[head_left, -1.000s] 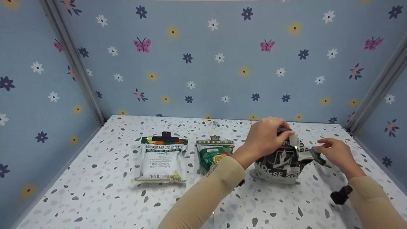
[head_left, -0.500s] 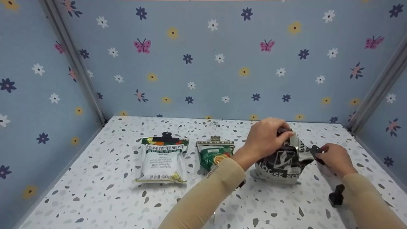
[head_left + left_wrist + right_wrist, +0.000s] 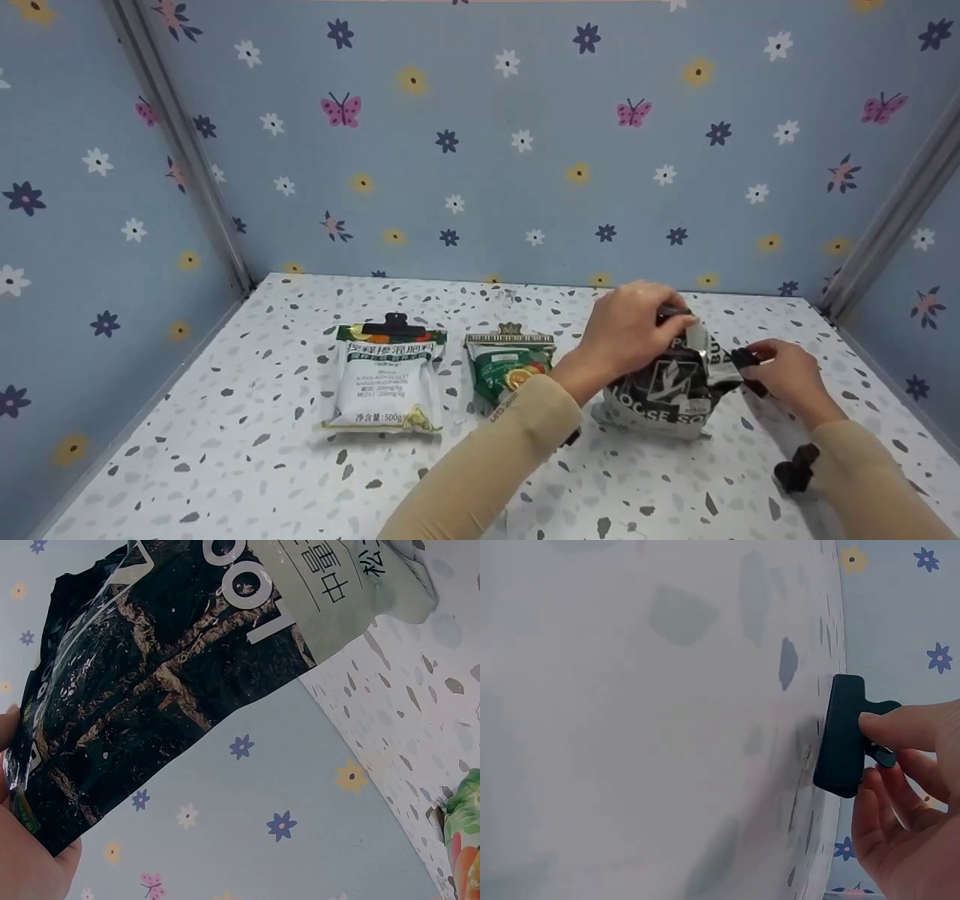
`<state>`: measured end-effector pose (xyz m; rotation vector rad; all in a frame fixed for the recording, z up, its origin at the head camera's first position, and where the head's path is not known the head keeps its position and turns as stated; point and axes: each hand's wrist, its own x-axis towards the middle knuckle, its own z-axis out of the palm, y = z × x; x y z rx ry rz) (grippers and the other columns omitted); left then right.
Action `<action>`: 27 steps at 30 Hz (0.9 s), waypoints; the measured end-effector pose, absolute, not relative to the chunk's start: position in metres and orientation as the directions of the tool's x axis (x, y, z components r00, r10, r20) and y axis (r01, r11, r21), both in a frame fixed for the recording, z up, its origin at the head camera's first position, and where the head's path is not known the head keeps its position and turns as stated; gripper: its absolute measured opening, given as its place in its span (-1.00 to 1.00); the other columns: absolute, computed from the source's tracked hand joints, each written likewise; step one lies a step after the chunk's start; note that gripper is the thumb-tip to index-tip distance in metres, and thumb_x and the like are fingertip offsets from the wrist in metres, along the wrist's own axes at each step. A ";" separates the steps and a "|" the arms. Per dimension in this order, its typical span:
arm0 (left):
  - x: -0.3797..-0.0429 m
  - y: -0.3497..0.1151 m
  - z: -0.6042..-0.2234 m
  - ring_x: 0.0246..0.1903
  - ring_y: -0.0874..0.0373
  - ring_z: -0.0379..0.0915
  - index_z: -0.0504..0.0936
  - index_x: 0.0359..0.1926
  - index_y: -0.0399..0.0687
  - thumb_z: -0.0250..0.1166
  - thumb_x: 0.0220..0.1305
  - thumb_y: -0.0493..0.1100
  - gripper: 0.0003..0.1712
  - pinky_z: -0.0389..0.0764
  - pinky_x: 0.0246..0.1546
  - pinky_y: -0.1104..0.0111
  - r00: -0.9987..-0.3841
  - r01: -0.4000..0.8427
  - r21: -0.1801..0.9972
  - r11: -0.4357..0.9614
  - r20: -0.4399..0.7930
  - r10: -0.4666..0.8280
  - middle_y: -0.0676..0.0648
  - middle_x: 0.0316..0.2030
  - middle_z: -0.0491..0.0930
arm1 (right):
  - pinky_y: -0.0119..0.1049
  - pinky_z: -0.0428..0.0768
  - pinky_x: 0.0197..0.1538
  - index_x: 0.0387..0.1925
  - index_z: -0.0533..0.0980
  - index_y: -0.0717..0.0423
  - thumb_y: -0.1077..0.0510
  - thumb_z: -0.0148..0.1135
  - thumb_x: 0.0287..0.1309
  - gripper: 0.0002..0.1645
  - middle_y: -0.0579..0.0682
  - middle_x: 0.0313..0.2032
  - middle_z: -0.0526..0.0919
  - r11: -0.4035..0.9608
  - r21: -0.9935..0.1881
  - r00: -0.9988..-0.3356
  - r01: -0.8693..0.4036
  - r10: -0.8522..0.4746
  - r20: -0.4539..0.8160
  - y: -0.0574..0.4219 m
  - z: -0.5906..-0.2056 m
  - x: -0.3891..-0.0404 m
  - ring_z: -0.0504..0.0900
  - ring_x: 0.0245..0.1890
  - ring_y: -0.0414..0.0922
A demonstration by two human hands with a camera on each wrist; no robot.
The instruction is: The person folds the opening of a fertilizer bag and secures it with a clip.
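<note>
A black-and-pale bag of loose soil (image 3: 667,390) stands on the table, its top gripped by my left hand (image 3: 630,322). In the left wrist view the dark side of the bag (image 3: 165,690) runs from the fingers at the lower left. To the right of the bag, my right hand (image 3: 791,375) holds a black bulldog clip (image 3: 841,739) between thumb and fingers. That clip is close to the bag's right side in the head view; whether they touch, I cannot tell. The right wrist view shows the clip's long flat bar facing away from the palm.
Left of my left arm lies a green bag (image 3: 499,371) with an ornate metal clip (image 3: 510,330) on its top. Farther left is a white fertilizer bag (image 3: 386,382) closed with a black clip (image 3: 395,326). A flower-patterned wall (image 3: 480,187) stands behind the speckled table (image 3: 262,465).
My right hand has moved slightly down, and the clip has turned in its fingers. The left hand keeps its hold on the soil bag, which has shifted slightly.
</note>
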<state>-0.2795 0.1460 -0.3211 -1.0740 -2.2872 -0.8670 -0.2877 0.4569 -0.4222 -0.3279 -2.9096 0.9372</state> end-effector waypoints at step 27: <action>-0.278 0.146 -0.320 -0.25 0.39 0.51 0.73 -0.18 0.15 0.36 0.31 0.13 -0.77 0.47 -0.21 0.58 -0.596 0.788 0.345 0.510 0.634 0.493 0.21 -0.26 0.66 | -0.43 0.58 -0.10 0.09 0.46 0.36 0.17 0.37 0.25 -0.52 -0.17 -0.18 0.63 0.481 -0.876 -0.998 -0.031 0.037 0.056 0.431 -0.369 -0.247 0.63 -0.21 -0.29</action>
